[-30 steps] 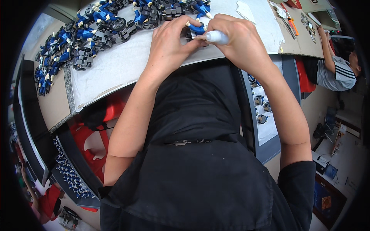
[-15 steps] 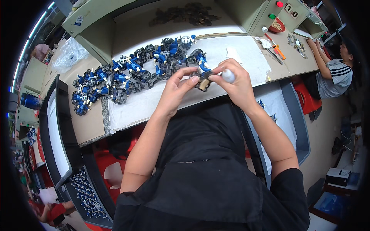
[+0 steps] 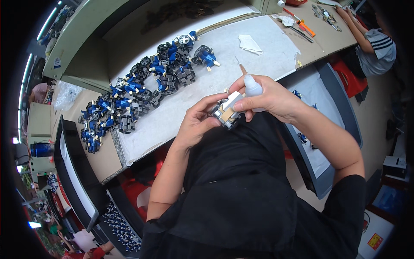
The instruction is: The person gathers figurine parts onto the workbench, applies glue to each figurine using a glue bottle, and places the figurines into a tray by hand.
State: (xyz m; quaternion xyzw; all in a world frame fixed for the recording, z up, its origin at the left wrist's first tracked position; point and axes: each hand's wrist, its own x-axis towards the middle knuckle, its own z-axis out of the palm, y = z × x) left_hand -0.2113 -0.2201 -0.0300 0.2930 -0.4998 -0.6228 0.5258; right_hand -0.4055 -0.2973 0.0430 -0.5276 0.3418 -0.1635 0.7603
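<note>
My left hand [image 3: 196,123] grips a small toy vehicle [image 3: 226,113] in grey, tan and white, its fingers and thumb on the near left side. My right hand [image 3: 278,98] has its thumb against the toy's right side. That same hand holds a white squeeze bottle [image 3: 253,87] with a thin needle tip, upright beside the toy. Both hands are close together over my lap, just off the table's front edge. The toy's underside and part of its sides are hidden by my fingers.
Many blue figures on wheeled grey vehicles [image 3: 138,88] are heaped across the left of the table. One blue figure toy [image 3: 207,57] lies apart, near a white paper scrap [image 3: 250,44]. An orange-handled tool [image 3: 306,28] is at the right. A grey tray [image 3: 351,125] stands beside me; a co-worker [image 3: 374,52] sits beyond.
My hands have come nearer to my body, off the paper-covered tabletop. The toy now shows a tan and white face, and the bottle's needle points away from me. The whole view has shifted.
</note>
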